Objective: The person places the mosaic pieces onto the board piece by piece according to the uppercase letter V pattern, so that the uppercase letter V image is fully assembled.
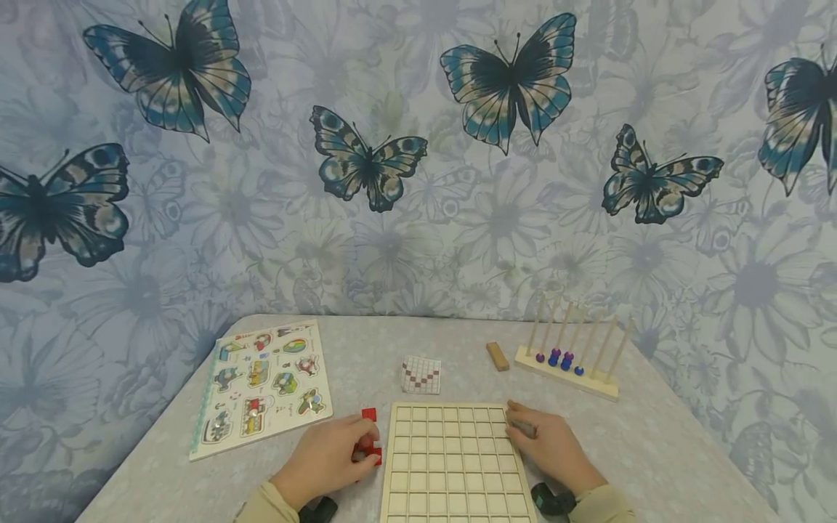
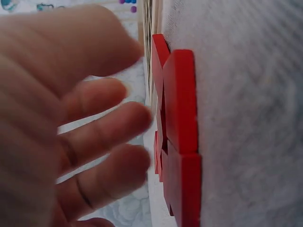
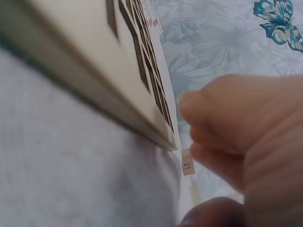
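Observation:
My left hand [image 1: 336, 454] is over a small group of flat red tiles [image 1: 369, 414] left of the board. In the left wrist view its bent fingers [image 2: 109, 123] stay apart from the red tiles [image 2: 180, 104], and nothing shows between them. The pale wooden grid board [image 1: 451, 465] lies flat, its visible squares bare. At its upper right edge rests my right hand [image 1: 549, 443], fingers loosely bent. The right wrist view puts that hand [image 3: 236, 127] beside the board's corner [image 3: 163, 137], with no object visible in it; its inner side is partly hidden.
A small patterned card [image 1: 421, 375] lies beyond the board. Farther right are a wooden block [image 1: 498, 357] and a peg stand [image 1: 565, 373] with purple and blue beads. A picture puzzle board [image 1: 264, 385] lies at left. The wallpapered wall [image 1: 418, 276] rises behind the table.

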The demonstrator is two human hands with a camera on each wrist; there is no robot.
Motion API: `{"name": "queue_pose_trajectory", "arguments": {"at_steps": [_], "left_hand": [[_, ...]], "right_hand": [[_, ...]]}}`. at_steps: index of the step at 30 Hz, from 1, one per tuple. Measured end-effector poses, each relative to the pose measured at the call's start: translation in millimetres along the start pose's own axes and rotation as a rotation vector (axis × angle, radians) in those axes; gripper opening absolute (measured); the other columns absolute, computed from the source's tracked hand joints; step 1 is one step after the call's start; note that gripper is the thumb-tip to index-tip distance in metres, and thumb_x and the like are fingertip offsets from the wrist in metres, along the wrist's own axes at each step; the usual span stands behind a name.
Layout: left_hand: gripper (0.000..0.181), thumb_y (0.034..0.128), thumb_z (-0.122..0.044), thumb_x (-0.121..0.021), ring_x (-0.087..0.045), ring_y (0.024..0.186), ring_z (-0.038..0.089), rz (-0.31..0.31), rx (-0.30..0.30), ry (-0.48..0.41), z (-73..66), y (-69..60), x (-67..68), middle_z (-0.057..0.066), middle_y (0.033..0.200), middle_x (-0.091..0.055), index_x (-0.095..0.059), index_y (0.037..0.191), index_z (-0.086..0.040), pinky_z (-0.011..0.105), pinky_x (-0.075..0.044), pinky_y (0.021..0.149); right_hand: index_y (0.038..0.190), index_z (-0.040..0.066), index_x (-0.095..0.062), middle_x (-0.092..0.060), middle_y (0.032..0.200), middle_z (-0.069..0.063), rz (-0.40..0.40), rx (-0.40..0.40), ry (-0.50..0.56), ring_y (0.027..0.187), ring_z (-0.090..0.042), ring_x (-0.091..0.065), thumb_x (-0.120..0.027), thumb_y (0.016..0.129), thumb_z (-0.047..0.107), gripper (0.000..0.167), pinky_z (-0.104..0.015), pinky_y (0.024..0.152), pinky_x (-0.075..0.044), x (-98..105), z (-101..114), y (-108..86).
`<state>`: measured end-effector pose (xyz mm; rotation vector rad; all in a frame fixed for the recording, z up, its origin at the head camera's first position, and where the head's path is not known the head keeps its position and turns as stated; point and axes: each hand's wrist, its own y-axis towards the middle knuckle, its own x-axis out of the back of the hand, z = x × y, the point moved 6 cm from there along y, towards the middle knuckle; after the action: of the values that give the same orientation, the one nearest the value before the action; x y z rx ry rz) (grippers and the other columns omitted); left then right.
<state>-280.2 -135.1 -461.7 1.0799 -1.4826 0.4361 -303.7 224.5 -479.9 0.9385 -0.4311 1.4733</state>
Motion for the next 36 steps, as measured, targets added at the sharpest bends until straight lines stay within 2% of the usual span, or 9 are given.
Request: {"name": "queue_pose_trajectory", "arguments": {"at_steps": [6, 12, 22, 28, 32, 36], "left_hand": [[0.022, 0.0862, -0.037, -0.082, -0.048, 0.067, -0.008, 0.026, 0.001, -0.018, -0.1, -0.6, -1.6, -0.020, 0.084, -0.061, -0.071, 0.104, -0.028, 0.021, -0.044, 0.059], [0.020, 0.0866, -0.029, -0.082, -0.050, 0.067, -0.009, 0.046, -0.029, -0.066, -2.3, -0.2, -2.7, -0.021, 0.084, -0.063, -0.072, 0.104, -0.028, 0.021, -0.045, 0.059], [0.020, 0.0818, -0.033, -0.085, -0.043, 0.062, -0.009, -0.018, -0.028, -0.007, -2.0, -2.9, 0.4, -0.023, 0.074, -0.056, -0.074, 0.098, -0.029, 0.019, -0.041, 0.057], [0.016, 0.0820, -0.030, -0.085, -0.045, 0.063, -0.010, -0.003, -0.016, -0.028, -1.7, -1.8, 0.5, -0.023, 0.079, -0.063, -0.076, 0.096, -0.029, 0.019, -0.042, 0.057], [0.018, 0.0826, -0.032, -0.085, -0.044, 0.063, -0.009, 0.000, -0.010, -0.014, -0.9, -0.6, 0.3, -0.023, 0.079, -0.063, -0.077, 0.099, -0.029, 0.019, -0.041, 0.056], [0.020, 0.0816, -0.032, -0.085, -0.047, 0.065, -0.009, -0.041, -0.024, 0.023, -1.3, -0.5, 1.9, -0.022, 0.080, -0.064, -0.077, 0.100, -0.029, 0.019, -0.042, 0.057]], "right_hand": [[0.116, 0.014, -0.079, -0.071, 0.132, 0.003, 0.039, -0.024, -0.090, 0.123, -0.028, -0.067, -0.078, 0.092, 0.025, 0.026, -0.050, 0.105, -0.049, -3.3, 2.0, -1.2], [0.117, 0.013, -0.079, -0.070, 0.133, 0.002, 0.053, -0.018, -0.102, 0.123, -0.031, -0.067, -0.077, 0.092, 0.026, 0.028, -0.053, 0.104, -0.050, -2.4, 4.1, -2.1], [0.119, 0.013, -0.078, -0.069, 0.135, 0.001, 0.069, -0.011, -0.098, 0.122, -0.034, -0.066, -0.077, 0.093, 0.029, 0.031, -0.055, 0.102, -0.050, -1.0, 5.8, -4.1], [0.121, 0.012, -0.077, -0.068, 0.137, 0.001, 0.076, -0.010, -0.088, 0.125, -0.033, -0.065, -0.076, 0.093, 0.028, 0.032, -0.054, 0.104, -0.049, -2.1, 5.1, -3.9], [0.121, 0.012, -0.077, -0.067, 0.137, 0.001, 0.079, -0.021, -0.077, 0.126, -0.032, -0.064, -0.077, 0.093, 0.027, 0.032, -0.054, 0.105, -0.048, -2.5, 4.6, -4.1], [0.122, 0.011, -0.077, -0.067, 0.138, 0.000, 0.090, -0.022, -0.068, 0.128, -0.032, -0.063, -0.076, 0.093, 0.027, 0.032, -0.054, 0.106, -0.048, -2.5, 4.6, -3.8]]}}
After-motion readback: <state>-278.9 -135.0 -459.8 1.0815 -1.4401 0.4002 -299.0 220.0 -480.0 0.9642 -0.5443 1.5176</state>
